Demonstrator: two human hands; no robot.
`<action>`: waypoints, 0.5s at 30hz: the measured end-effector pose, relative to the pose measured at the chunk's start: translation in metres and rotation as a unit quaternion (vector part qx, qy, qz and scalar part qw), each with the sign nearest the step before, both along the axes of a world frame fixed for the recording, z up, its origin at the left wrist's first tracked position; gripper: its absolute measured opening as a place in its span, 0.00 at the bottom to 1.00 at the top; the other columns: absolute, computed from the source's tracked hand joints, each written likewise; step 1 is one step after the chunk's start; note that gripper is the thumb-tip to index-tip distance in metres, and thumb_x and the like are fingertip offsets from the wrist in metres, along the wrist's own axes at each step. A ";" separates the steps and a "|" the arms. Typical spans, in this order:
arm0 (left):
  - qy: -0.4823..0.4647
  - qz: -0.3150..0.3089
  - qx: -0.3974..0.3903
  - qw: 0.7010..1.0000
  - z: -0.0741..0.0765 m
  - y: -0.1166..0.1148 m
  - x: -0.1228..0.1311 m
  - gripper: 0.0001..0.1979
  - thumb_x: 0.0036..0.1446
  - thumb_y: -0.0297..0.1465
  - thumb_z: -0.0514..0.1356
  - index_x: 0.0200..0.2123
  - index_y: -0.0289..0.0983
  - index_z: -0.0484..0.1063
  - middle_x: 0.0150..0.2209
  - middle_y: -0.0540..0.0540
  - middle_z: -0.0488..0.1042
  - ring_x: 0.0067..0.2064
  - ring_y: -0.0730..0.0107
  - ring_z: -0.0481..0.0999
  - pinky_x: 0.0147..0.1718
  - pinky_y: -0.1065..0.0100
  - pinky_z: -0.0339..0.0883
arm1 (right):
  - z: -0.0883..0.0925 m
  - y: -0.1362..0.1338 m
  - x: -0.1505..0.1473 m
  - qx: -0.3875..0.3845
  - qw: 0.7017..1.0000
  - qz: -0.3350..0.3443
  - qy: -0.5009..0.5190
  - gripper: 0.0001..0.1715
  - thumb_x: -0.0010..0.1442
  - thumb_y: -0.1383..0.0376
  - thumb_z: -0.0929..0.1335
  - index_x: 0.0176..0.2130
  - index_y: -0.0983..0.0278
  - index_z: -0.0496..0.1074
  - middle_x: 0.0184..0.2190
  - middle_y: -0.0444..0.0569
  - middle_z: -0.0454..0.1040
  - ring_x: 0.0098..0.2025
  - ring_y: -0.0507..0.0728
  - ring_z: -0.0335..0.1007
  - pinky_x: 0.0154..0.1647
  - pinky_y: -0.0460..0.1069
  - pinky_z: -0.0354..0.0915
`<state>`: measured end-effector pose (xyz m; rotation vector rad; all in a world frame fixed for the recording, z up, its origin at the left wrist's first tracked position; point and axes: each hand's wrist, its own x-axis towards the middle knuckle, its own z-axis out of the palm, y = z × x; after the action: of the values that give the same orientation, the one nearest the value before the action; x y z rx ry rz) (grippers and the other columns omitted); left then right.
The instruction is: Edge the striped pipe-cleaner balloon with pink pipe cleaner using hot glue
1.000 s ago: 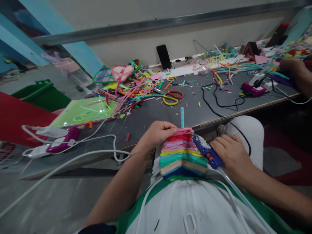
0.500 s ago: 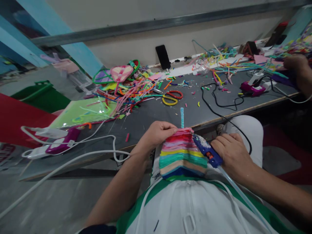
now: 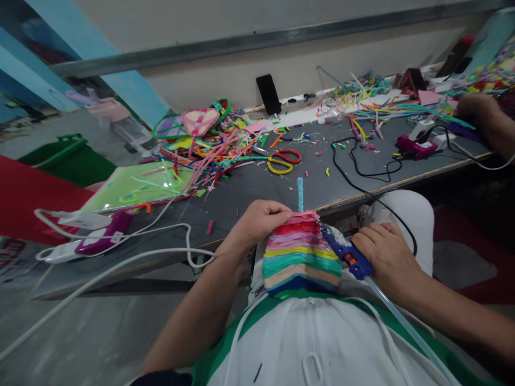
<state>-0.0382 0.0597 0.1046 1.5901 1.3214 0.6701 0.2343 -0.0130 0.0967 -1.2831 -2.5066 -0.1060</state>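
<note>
— In the head view, what does the person's left hand (image 3: 265, 217) have?

— Thumb and fingers pinch the upper left corner of a striped piece (image 3: 301, 257), banded in pinks, red, yellow, green, tan and blue.

— Where is that piece?

— Over the person's lap, on the near side of the table (image 3: 257, 185).

— And the right hand (image 3: 384, 257)?

— Its fingers are curled round a blue glue gun (image 3: 354, 260), nozzle at the piece's upper right edge. Whether the tip touches, one cannot tell. A clear rod (image 3: 406, 323) comes out of the gun's back end.

— What shows beyond the piece?

— A light blue fuzzy strip (image 3: 300, 194), past the top edge; whether the two are joined is unclear.

— And further up the table?

— Scissors (image 3: 273, 158) with one red and one yellow handle, beside a heap of coloured fuzzy stems (image 3: 209, 153). A dark phone (image 3: 269, 94) stands tilted near the wall.

— Anyone else?

— A co-worker's hand (image 3: 478, 110) at the far right, its fingers too blurred to read.
</note>
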 end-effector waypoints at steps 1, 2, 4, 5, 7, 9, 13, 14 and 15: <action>0.001 0.001 0.001 1.000 0.000 0.000 0.000 0.16 0.50 0.40 0.61 0.33 0.32 0.78 0.26 0.47 0.77 0.26 0.70 0.72 0.26 0.73 0.63 | 0.000 0.000 0.001 -0.001 1.000 0.001 0.001 0.12 0.60 0.66 0.60 0.28 0.65 0.68 0.25 0.50 0.68 0.31 0.59 0.59 0.36 0.54 0.49; 0.001 0.002 0.001 1.000 0.000 0.000 0.000 0.16 0.50 0.40 0.61 0.33 0.32 0.78 0.26 0.47 0.77 0.26 0.70 0.72 0.26 0.73 0.62 | -0.001 -0.001 0.001 -0.004 1.000 0.002 0.001 0.12 0.60 0.66 0.60 0.28 0.65 0.68 0.26 0.50 0.68 0.31 0.59 0.59 0.36 0.54 0.49; 0.001 0.004 0.001 1.000 -0.001 0.000 0.000 0.16 0.50 0.40 0.61 0.33 0.32 0.78 0.26 0.47 0.77 0.26 0.70 0.72 0.26 0.73 0.62 | -0.002 -0.002 0.002 -0.011 1.000 0.001 -0.002 0.11 0.60 0.66 0.61 0.29 0.65 0.69 0.26 0.50 0.68 0.32 0.59 0.60 0.37 0.54 0.49; 0.002 0.003 -0.001 1.000 -0.001 0.000 0.000 0.16 0.49 0.40 0.61 0.33 0.32 0.78 0.26 0.47 0.77 0.26 0.70 0.72 0.26 0.73 0.62 | -0.003 -0.002 0.003 -0.014 1.000 0.001 -0.004 0.10 0.59 0.66 0.61 0.29 0.65 0.69 0.26 0.50 0.68 0.32 0.59 0.60 0.37 0.54 0.49; 0.004 0.001 -0.001 1.000 -0.001 0.000 0.000 0.17 0.49 0.40 0.61 0.33 0.32 0.78 0.26 0.47 0.77 0.26 0.70 0.72 0.26 0.73 0.63 | -0.004 -0.003 0.004 -0.019 1.000 -0.002 -0.006 0.09 0.59 0.66 0.62 0.29 0.65 0.69 0.26 0.50 0.68 0.32 0.59 0.60 0.37 0.54 0.49; 0.004 -0.003 -0.001 1.000 -0.001 0.001 0.000 0.17 0.49 0.40 0.61 0.33 0.32 0.78 0.26 0.47 0.77 0.27 0.70 0.71 0.26 0.73 0.62 | -0.006 -0.004 0.005 -0.025 1.000 -0.002 -0.007 0.09 0.59 0.65 0.62 0.29 0.65 0.69 0.27 0.50 0.68 0.32 0.59 0.60 0.37 0.54 0.49; -0.001 -0.005 0.003 1.000 -0.002 0.003 -0.001 0.16 0.50 0.40 0.60 0.33 0.32 0.78 0.25 0.48 0.76 0.26 0.71 0.71 0.26 0.73 0.62 | -0.009 -0.006 0.009 -0.032 0.999 0.000 -0.009 0.08 0.58 0.67 0.62 0.29 0.64 0.68 0.27 0.49 0.69 0.32 0.59 0.59 0.37 0.54 0.49; 0.001 -0.006 0.006 1.000 -0.003 0.003 -0.001 0.16 0.50 0.40 0.60 0.33 0.32 0.78 0.25 0.48 0.76 0.26 0.72 0.71 0.26 0.74 0.61 | -0.009 -0.006 0.011 -0.036 0.999 0.000 -0.008 0.07 0.58 0.67 0.62 0.30 0.64 0.68 0.27 0.50 0.69 0.33 0.59 0.60 0.37 0.54 0.49; 0.004 -0.007 0.010 1.000 -0.003 0.003 -0.001 0.16 0.50 0.39 0.60 0.33 0.32 0.78 0.25 0.48 0.76 0.26 0.72 0.70 0.25 0.74 0.61 | -0.008 -0.007 0.011 -0.041 0.999 -0.001 -0.007 0.06 0.58 0.67 0.62 0.30 0.64 0.68 0.28 0.50 0.69 0.33 0.59 0.60 0.37 0.54 0.49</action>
<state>-0.0389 0.0628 0.1017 1.6180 1.3115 0.6707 0.2456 -0.0197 0.0883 -1.3208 -2.5464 -0.0132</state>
